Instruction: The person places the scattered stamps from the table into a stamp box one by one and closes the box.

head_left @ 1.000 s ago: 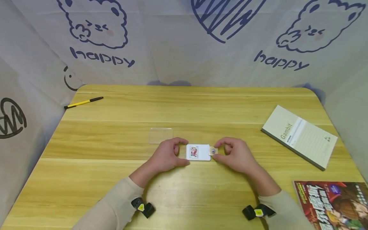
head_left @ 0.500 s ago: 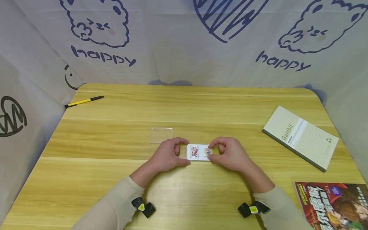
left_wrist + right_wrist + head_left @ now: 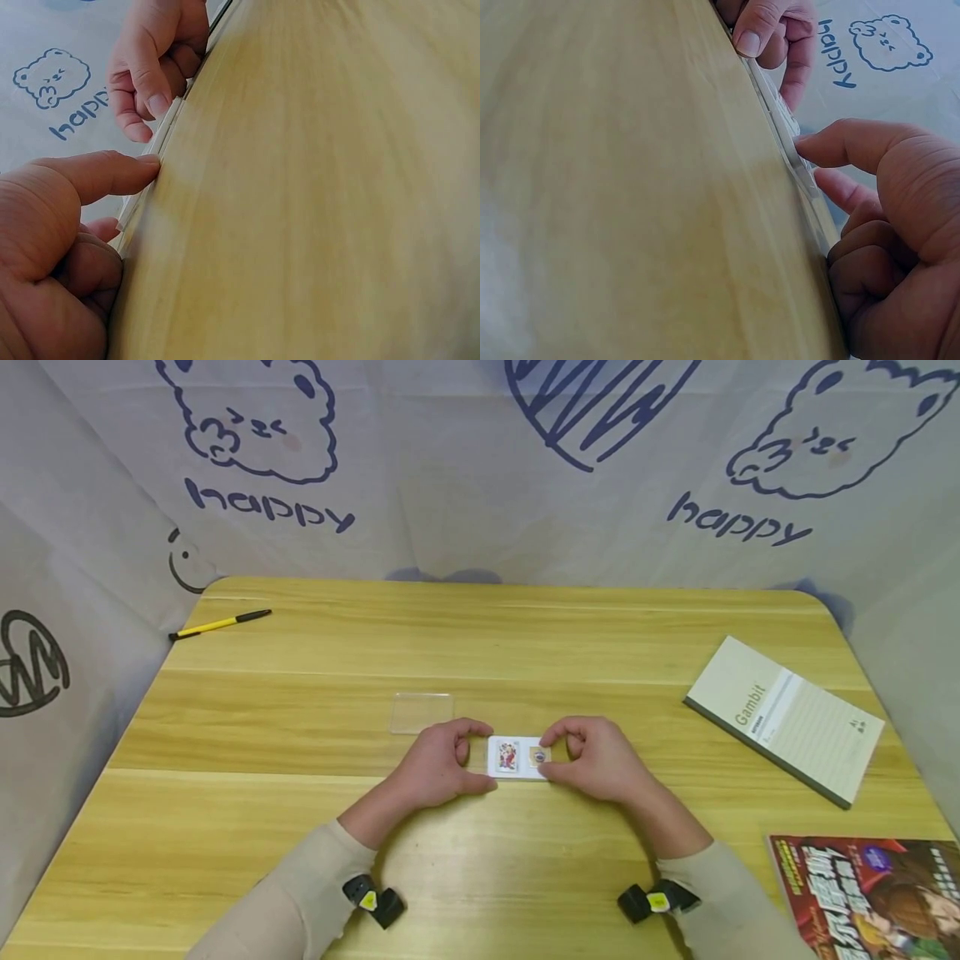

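A small white card (image 3: 522, 772) lies flat on the table, with a colourful stamp (image 3: 507, 757) on its left half and a tan stamp (image 3: 537, 757) on its right half. My left hand (image 3: 442, 764) grips the card's left end between thumb and forefinger. At the right end, my right hand (image 3: 600, 760) pinches the tan stamp by its upper and lower edges over the card. Seen from the side in the right wrist view, the card (image 3: 775, 109) is thin and runs between both hands. Behind my left hand lies a clear plastic piece (image 3: 422, 713).
A yellow and black pen (image 3: 220, 625) lies at the back left. To the right are a Gambit notebook (image 3: 783, 718) and, nearer the front, a red illustrated magazine (image 3: 870, 893). White cloth with drawings hangs behind the table (image 3: 480, 635).
My right hand has moved left, carrying the tan stamp from beyond the card's right edge to over its right half. My left hand and the card have hardly moved.
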A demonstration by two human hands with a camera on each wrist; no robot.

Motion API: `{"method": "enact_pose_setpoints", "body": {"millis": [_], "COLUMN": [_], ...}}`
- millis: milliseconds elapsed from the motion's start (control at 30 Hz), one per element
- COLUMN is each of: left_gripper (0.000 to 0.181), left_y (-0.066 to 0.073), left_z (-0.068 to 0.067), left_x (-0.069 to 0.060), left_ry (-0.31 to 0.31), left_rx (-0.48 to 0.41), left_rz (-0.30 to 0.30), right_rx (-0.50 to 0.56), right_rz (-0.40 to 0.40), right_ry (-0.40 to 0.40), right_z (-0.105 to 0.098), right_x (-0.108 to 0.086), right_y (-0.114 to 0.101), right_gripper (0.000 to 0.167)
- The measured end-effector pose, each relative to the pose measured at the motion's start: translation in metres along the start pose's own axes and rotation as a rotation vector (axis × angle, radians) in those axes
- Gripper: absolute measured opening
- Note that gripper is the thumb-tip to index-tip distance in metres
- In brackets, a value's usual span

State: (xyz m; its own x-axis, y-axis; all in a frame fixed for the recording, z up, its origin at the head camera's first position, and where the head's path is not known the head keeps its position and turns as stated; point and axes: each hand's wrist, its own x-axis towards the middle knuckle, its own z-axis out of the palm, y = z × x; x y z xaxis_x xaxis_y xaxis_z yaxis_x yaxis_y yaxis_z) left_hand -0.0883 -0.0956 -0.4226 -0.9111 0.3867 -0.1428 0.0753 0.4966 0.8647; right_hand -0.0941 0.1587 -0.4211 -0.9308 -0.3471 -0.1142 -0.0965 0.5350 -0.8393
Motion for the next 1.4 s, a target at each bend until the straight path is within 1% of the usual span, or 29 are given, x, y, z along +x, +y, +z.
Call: {"method": "enact_pose_setpoints", "body": {"millis": [300, 467, 600, 733, 833, 1033, 1200, 1400], "left_gripper": [0.061, 0.061, 0.061, 0.062, 0.062, 0.062, 0.061, 0.066], "left_y": [-0.001, -0.001, 0.0, 0.0, 0.0, 0.0, -0.001, -0.001], "left_z": [0.0, 0.0, 0.0, 0.0, 0.0, 0.0, -0.002, -0.008], "left_x": [-0.002, -0.002, -0.003, -0.003, -0.003, -0.003, -0.002, -0.004], "left_ry": [0.0, -0.004, -0.007, -0.002, -0.001, -0.002, 0.0, -0.018], "left_rx": [-0.003, -0.017, -0.012, 0.001, 0.009, 0.008, 0.001, -0.024], "left_rz": [-0.002, -0.009, -0.015, -0.015, -0.015, -0.01, 0.001, 0.024], "right_rx": [0.023, 0.058, 0.062, 0.051, 0.044, 0.02, 0.01, 0.003], "right_rz": [-0.003, -0.02, -0.037, -0.032, -0.028, -0.024, -0.035, -0.021], "right_ry": [-0.015, -0.012, -0.001, -0.006, -0.016, -0.016, -0.009, -0.005], "right_z": [0.001, 0.001, -0.002, -0.003, -0.003, -0.002, -0.002, -0.002], "right_x": [0.0, -0.003, -0.007, -0.012, -0.014, -0.012, -0.01, -0.01], "right_y": [0.002, 0.003, 0.004, 0.004, 0.004, 0.005, 0.005, 0.006], "right_gripper": [0.026, 0.03, 0.04, 0.053, 0.057, 0.055, 0.053, 0.053]}}
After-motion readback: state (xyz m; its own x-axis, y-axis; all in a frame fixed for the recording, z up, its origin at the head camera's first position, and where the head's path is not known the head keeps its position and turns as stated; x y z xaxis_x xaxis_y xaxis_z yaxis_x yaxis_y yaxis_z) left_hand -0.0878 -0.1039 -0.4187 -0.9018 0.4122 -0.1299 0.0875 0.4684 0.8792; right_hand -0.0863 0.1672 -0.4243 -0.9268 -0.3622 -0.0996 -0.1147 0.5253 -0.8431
